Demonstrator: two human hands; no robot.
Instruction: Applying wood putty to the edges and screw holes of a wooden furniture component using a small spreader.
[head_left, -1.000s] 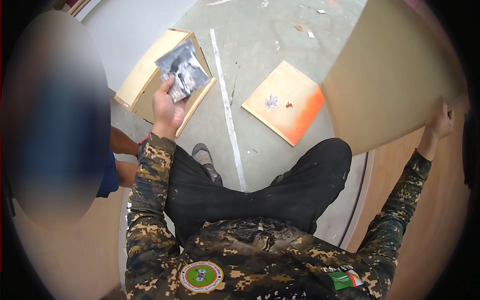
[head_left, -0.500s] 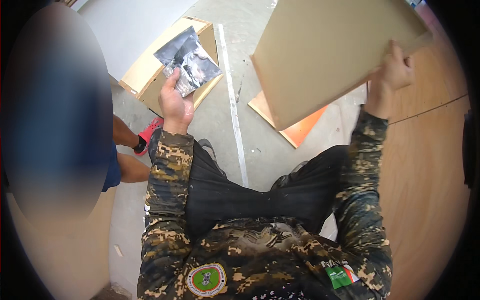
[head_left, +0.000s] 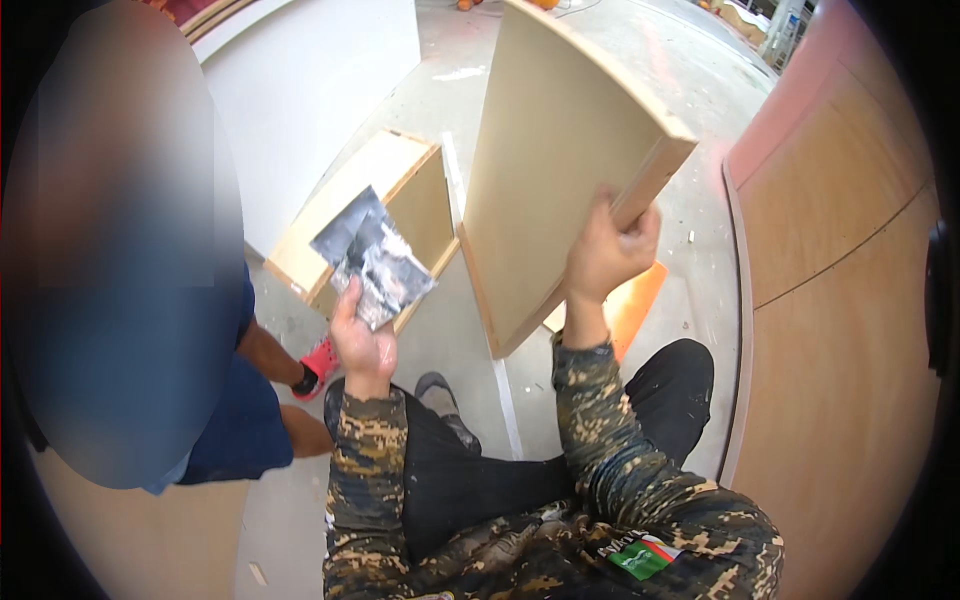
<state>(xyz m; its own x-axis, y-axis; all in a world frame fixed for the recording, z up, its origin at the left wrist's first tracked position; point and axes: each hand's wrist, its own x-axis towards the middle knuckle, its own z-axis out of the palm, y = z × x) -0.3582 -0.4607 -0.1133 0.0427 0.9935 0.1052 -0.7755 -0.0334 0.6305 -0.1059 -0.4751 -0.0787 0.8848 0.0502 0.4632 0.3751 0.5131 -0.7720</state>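
My left hand (head_left: pixel 365 345) is closed round the lower edge of a shiny grey square sheet (head_left: pixel 375 255) smeared with white, its thumb on top. I cannot tell whether it is plastic or metal. With my right hand (head_left: pixel 610 250) I grip the near edge of a large tan wooden panel (head_left: pixel 555 175) with a thick frame edge. The panel stands tilted, one lower corner close to the floor; whether it touches is unclear. Beyond the sheet lies an open-sided light wooden box (head_left: pixel 345 215), partly covered by the sheet.
At my left stands a person in blue shorts (head_left: pixel 225 440) and a red clog (head_left: pixel 318 365). A white panel (head_left: pixel 320 110) stands behind the box. An orange-faced board (head_left: pixel 640 305) lies under my right arm. Curved plywood (head_left: pixel 850 340) runs along the right.
My right hand has swung the tan panel leftward and turned it more upright, so its edge now shows. My left hand still holds the sheet. The view has tilted up, showing more floor ahead.
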